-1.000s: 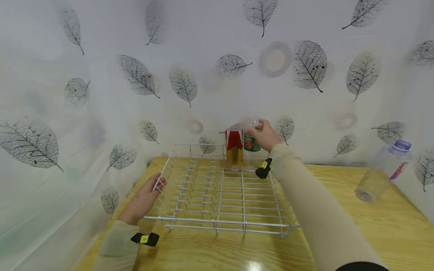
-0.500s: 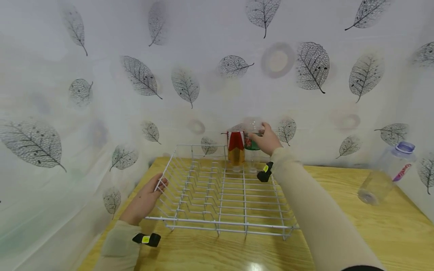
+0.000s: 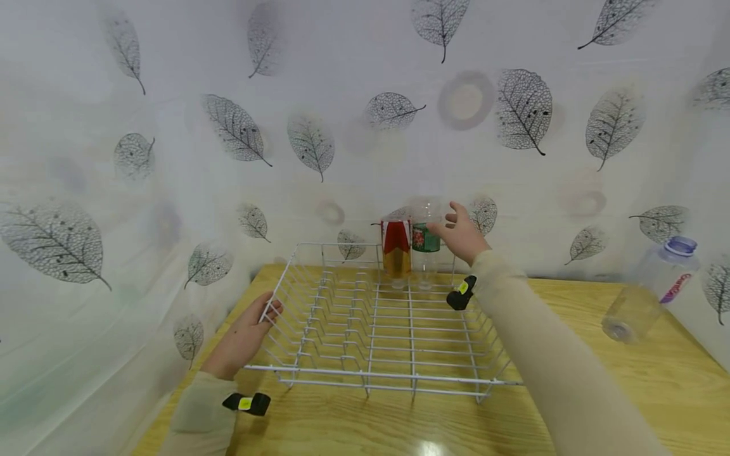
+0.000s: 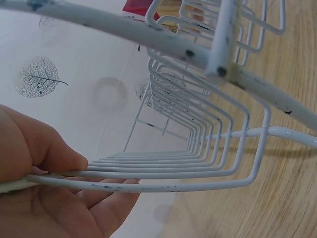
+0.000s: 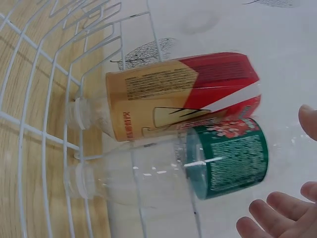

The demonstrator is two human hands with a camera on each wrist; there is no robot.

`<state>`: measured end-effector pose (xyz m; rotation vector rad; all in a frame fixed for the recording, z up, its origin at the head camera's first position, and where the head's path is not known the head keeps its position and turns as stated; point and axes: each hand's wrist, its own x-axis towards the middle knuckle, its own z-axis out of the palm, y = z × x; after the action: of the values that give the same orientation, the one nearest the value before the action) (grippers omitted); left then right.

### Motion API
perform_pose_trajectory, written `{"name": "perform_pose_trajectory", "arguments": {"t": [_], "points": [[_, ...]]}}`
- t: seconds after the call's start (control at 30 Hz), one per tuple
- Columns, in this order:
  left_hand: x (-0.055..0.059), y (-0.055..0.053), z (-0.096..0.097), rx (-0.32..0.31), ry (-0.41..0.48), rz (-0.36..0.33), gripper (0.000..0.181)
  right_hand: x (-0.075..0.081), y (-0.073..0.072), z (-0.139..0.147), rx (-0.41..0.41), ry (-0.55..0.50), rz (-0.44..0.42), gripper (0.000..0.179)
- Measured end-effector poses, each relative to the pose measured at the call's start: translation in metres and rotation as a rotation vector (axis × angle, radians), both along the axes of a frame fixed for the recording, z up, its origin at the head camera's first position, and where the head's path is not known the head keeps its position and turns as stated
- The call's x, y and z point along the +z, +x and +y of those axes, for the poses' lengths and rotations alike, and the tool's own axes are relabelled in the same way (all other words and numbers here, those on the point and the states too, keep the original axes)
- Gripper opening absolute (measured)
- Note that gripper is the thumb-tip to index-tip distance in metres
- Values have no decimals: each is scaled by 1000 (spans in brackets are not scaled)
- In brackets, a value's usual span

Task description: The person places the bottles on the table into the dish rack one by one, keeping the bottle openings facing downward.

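A white wire dish rack [image 3: 388, 375] stands on the wooden table. My left hand [image 3: 242, 335] grips the rack's left side; in the left wrist view the thumb lies over the end wire and the fingers pass beneath it. Two plastic bottles stand upside down, necks down, at the rack's back. One has a red and gold label [image 3: 396, 247]; to its right is a clear bottle with a green label [image 3: 426, 239]. Right of the green-labelled bottle is my right hand [image 3: 464, 237], fingers spread and holding nothing. The right wrist view shows a gap between the fingers [image 5: 270, 215] and the bottle.
A clear bottle with a purple neck [image 3: 644, 294] stands without a cap at the table's right side. A white plastic sheet [image 3: 353, 145] with grey leaf prints hangs behind and to the left of the table [image 3: 319, 421].
My right hand has let go of the green-labelled bottle and moved right, away from it. The bottle stays upside down in the rack. My left hand keeps its hold on the rack.
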<state>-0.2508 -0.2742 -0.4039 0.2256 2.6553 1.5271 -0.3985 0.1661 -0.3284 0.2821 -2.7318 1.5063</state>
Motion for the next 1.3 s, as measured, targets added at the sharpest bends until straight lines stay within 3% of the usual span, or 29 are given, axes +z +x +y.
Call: {"name": "perform_pose_trajectory", "arguments": {"t": [0.47, 0.7, 1.1, 1.3], "points": [[-5, 3, -3, 18, 19, -54, 60, 22, 27, 31, 48, 31, 55, 107], [-8, 6, -8, 23, 6, -45, 60, 35, 43, 52, 62, 51, 102, 101], [-3, 5, -2, 12, -23, -45, 59, 49, 103, 132, -5, 87, 198, 93], [-2, 2, 0, 6, -32, -24, 59, 40, 139, 170, -124, 105, 282, 82]]}}
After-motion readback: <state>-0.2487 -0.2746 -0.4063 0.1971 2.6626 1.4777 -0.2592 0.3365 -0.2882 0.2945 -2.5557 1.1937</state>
